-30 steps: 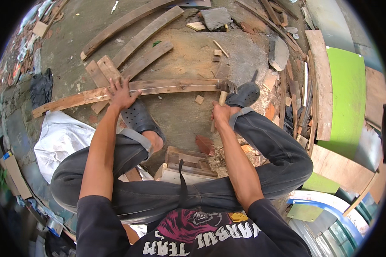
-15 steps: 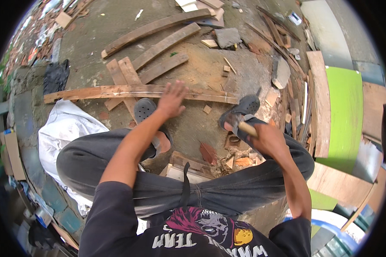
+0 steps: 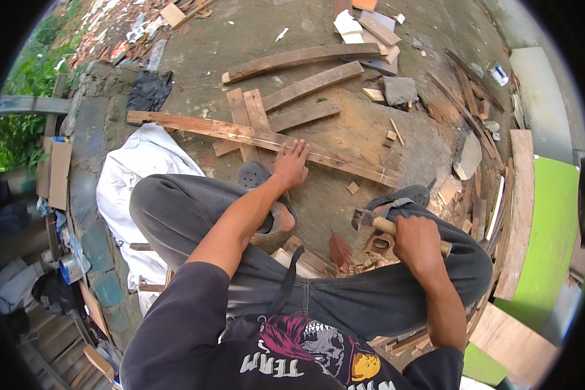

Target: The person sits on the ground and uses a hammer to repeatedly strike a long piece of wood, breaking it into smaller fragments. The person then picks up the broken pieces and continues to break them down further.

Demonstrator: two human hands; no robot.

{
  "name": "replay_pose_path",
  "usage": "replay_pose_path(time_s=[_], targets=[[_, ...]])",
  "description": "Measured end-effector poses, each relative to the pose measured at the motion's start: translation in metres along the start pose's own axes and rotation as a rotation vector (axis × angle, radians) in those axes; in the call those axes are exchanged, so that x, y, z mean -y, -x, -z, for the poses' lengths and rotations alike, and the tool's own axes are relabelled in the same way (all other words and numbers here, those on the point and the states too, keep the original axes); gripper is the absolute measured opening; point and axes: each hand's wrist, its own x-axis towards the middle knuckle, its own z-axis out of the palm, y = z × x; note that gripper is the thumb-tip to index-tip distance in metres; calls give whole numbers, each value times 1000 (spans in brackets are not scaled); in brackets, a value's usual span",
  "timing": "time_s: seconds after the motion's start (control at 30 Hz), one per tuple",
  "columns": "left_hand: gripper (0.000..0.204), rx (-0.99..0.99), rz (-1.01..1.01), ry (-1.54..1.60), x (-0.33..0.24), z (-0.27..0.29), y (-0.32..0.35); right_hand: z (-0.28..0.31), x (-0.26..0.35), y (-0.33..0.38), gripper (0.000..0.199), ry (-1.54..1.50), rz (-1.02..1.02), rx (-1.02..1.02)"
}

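A long narrow wooden plank [image 3: 221, 133] lies slantwise in front of me, across other boards. A pale lengthwise line shows on it. My left hand [image 3: 291, 162] rests flat on its middle, fingers extended and somewhat apart. My right hand [image 3: 420, 247] is wrapped round the thick wooden handle of a hammer [image 3: 385, 225], above my right leg. The hammer's metal head points left, near my right shoe [image 3: 406, 195] and apart from the plank. A brown wooden piece with a round opening [image 3: 379, 244] sits below the hammer, partly hidden.
Several loose boards [image 3: 312, 84] lie beyond the plank. A broken grey block [image 3: 467, 156] and scrap wood are to the right, beside a green panel [image 3: 547, 227]. White sacking [image 3: 127, 169] drapes at my left. A small wood block [image 3: 353, 188] lies near the plank.
The view has turned and shifted, so the scene sits farther right. The hammer, blurred before, now shows clearly in my right hand. My left hand has stayed on the plank.
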Motion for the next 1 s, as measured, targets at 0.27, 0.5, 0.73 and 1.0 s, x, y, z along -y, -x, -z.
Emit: replay_pose_path(time_s=[0.27,0.5,0.73,1.0], targets=[[114,97,544,246,77,19,11,-9,9,19,9,0,45,109],[115,-13,455,27,90,10,26,-22,17,16,11,37,33,177],[102,-146,328,15,114,-4,31,-16,23,4,11,74,20,167],[92,-154,201,128,87,-12,26,-10,27,-8,9,107,20,173]])
